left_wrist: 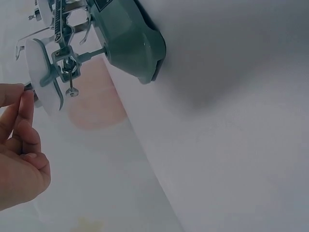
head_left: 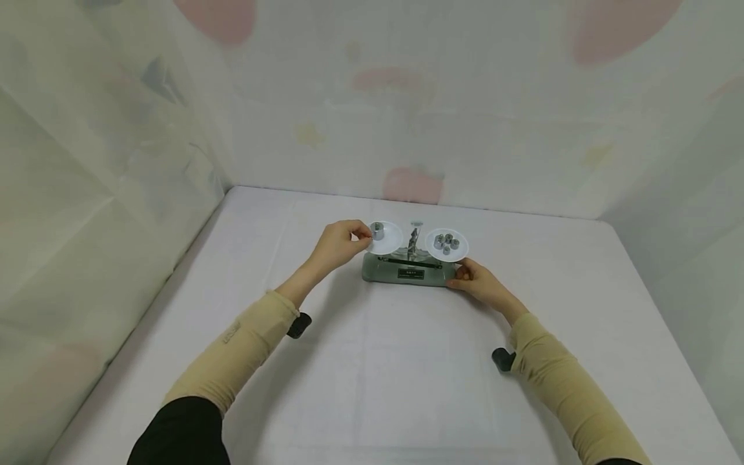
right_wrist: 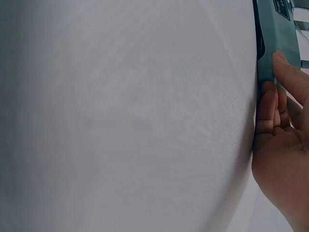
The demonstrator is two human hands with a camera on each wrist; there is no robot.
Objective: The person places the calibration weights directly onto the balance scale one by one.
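A green balance scale (head_left: pixel 407 271) stands at the middle of the white table. Its left pan (head_left: pixel 394 244) carries one larger metal weight (head_left: pixel 377 230). Several small weights (head_left: pixel 446 243) lie on the right pan (head_left: pixel 460 256). My left hand (head_left: pixel 366 236) pinches the larger weight at the pan's left edge. In the left wrist view the fingertips (left_wrist: pixel 24 94) meet beside the left pan (left_wrist: pixel 43 82), with the scale base (left_wrist: pixel 130 43) behind it. My right hand (head_left: pixel 462 274) grips the base's right end. There the thumb (right_wrist: pixel 285 72) lies on the scale base (right_wrist: pixel 270 29).
The table (head_left: pixel 372 387) is covered in a white cloth. Pale patterned curtain walls (head_left: pixel 116 194) close it off on the left, back and right. Black wrist mounts (head_left: pixel 299 325) show under both beige sleeves.
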